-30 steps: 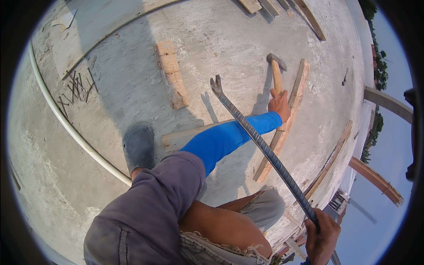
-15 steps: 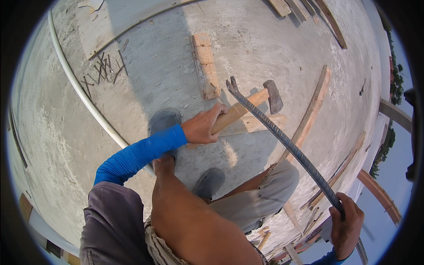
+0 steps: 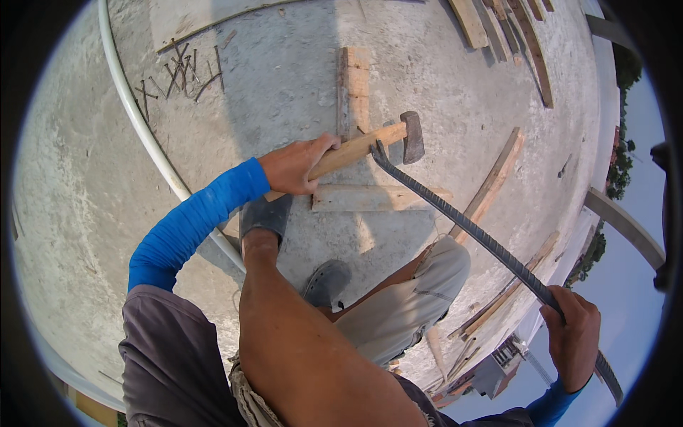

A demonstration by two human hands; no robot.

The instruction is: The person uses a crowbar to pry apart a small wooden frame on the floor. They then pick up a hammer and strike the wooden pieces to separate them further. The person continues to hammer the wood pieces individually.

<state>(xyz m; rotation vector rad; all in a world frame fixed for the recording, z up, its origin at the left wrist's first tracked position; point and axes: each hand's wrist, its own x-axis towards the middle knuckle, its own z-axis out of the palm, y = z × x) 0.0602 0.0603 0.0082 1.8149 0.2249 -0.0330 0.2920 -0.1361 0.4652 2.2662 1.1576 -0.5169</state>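
Note:
My left hand [image 3: 299,164] is closed around the wooden handle of a hammer [image 3: 348,154], whose dark metal head points to the right. In my right hand [image 3: 575,334] I grip a ribbed steel pry bar [image 3: 469,217], which slants up and left from my fist. Its forked tip overlaps the hammer handle close to the head; whether they touch I cannot tell. Behind the hammer lies a wood block [image 3: 359,85]. A short board [image 3: 384,198] rests on the concrete just nearer than the hammer.
Loose nails [image 3: 186,75] lie at the far left, beside a long white pipe [image 3: 139,117]. A longer timber [image 3: 491,181] lies to the right, with more wood strips [image 3: 509,295] beyond it. Several planks [image 3: 491,28] are at the far right. My shoes [image 3: 329,281] stand on the concrete.
The hammer in my left hand has moved up and left, uncovering more of the short board. The pry bar's forked tip has come down to the hammer handle's near side. Both hands keep their grips.

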